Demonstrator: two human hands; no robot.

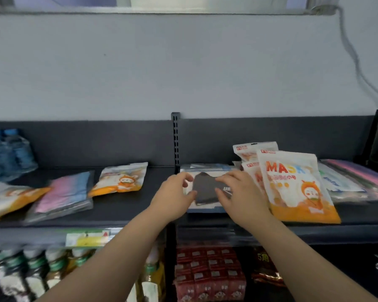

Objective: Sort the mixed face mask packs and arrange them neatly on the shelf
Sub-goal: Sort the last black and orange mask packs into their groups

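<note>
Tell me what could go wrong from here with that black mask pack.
1. The right hand works right beside the leaning orange MASK packs; a nudge from the wrist could topple them forward off the shelf.
2. The black mask pack seems to lie on other packs near the shelf's front edge; pulling it with the left hand may drag those underneath off.

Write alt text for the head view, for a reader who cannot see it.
A person's left hand and right hand grip a pack of black masks by its sides at a dark shelf. Orange-and-white MASK packs lean just to its right, and a pink-and-blue pack lies further left.
</note>
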